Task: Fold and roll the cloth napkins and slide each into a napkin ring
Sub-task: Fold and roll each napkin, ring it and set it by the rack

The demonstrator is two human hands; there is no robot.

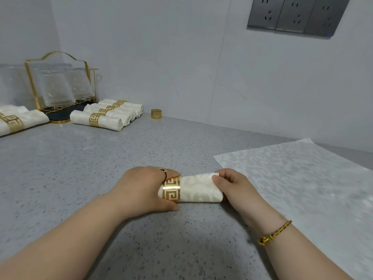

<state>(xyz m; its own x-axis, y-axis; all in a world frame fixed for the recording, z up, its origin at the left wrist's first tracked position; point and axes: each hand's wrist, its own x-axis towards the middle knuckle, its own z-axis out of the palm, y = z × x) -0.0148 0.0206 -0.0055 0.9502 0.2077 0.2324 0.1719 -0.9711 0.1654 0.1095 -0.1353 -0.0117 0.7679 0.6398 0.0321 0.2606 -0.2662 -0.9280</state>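
The grey speckled stone bench (90,168) carries everything, and the rolled white damask napkin (199,189) lies on it, near its front edge. Just to the right of that roll, a flat white patterned cloth napkin (302,178) is spread out unfolded. Well beyond the roll and to its left stands a gold wire rack of clear ribbed glasses (58,87). In front of the rack is a row of finished white rolls in gold rings (105,116), with more ringed white rolls (18,121) further left.

The left hand (141,188) wraps the roll's left end, its fingers (171,208) curled round the gold cut-out key-pattern napkin ring (171,189). The ring sits only a little way onto that end. The right hand (236,184) pinches the roll's right end between thumb and fingers (220,179), keeping it from unwinding.

This looks like the ringing step, with folding and rolling done for this napkin. The next move likely calls for pushing the ring rightward toward the roll's middle while the right hand braces the cloth so the layers do not bunch.

A spare small gold ring (156,114) stands well beyond the roll, presumably for the flat napkin.
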